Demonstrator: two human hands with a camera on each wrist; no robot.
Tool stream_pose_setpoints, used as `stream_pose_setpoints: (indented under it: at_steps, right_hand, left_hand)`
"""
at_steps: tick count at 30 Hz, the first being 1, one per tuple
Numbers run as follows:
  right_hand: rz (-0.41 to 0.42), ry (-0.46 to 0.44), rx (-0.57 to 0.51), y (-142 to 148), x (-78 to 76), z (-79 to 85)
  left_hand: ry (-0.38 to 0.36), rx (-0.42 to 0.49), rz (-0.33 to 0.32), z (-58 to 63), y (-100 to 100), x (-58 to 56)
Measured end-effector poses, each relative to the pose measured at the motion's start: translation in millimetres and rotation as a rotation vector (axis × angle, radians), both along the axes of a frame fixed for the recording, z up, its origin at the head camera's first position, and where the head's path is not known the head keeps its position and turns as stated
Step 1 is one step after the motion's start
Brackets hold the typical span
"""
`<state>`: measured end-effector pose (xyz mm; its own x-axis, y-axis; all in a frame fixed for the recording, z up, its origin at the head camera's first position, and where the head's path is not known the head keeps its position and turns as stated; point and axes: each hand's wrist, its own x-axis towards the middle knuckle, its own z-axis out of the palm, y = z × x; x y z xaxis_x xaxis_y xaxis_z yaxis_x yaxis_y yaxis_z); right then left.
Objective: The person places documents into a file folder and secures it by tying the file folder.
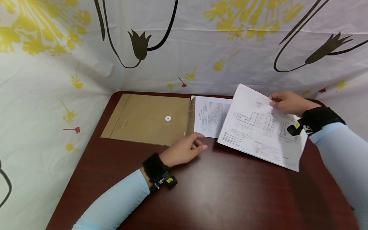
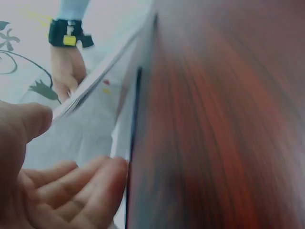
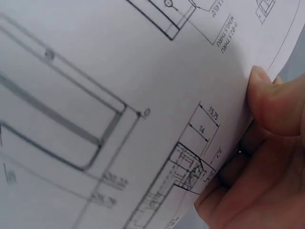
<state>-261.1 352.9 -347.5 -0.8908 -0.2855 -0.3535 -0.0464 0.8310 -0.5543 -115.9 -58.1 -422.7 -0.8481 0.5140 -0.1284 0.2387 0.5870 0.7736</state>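
My right hand [image 1: 288, 102] pinches the far edge of a thin stack of papers [image 1: 250, 131] printed with technical drawings. The stack is tilted, its left part overlapping a sheet of printed text [image 1: 211, 118]. In the right wrist view, the thumb [image 3: 271, 105] lies over the drawing side and the other fingers are behind the sheets. My left hand [image 1: 184, 149] holds nothing; its fingers are loosely bent beside the near right corner of a brown paper envelope [image 1: 149, 118]. The left wrist view shows a gap between that thumb [image 2: 33, 121] and the fingers.
The envelope lies flat at the back left of the dark red wooden table [image 1: 195, 195], with a white round button [image 1: 168, 118] on it. The text sheet lies against its right, flap end. Behind stands a white flowered cloth [image 1: 184, 41], which also runs down the left side.
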Motion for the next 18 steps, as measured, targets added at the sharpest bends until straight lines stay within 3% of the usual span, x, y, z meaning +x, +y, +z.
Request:
stream_pose_setpoints:
  at_steps: [3, 6, 9, 13, 16, 18]
  right_hand:
    - [-0.028, -0.028, -0.091, -11, 4.2, -1.0]
    - [-0.055, -0.035, -0.173, -20, 10.1, -2.3]
    - [-0.066, -0.034, -0.233, -32, 15.5, -3.1]
    - [-0.059, -0.044, -0.305, -48, 21.0, -3.2]
    - [-0.054, -0.050, -0.357, -57, 24.5, -3.2]
    - [-0.055, -0.049, -0.387, -60, 26.6, -3.2]
  left_hand:
    - [-0.163, 0.086, -0.028, 0.8, 7, 1.3]
    - [-0.271, 0.180, -0.051, 0.1, 15, -0.1]
    - [-0.294, 0.263, -0.076, -0.1, 22, -2.6]
    - [-0.220, 0.297, -0.114, 2.3, 27, -4.7]
    - [-0.240, 0.344, -0.065, 4.5, 30, -4.1]
    - [-0.304, 0.394, 0.007, 6.2, 31, -3.7]
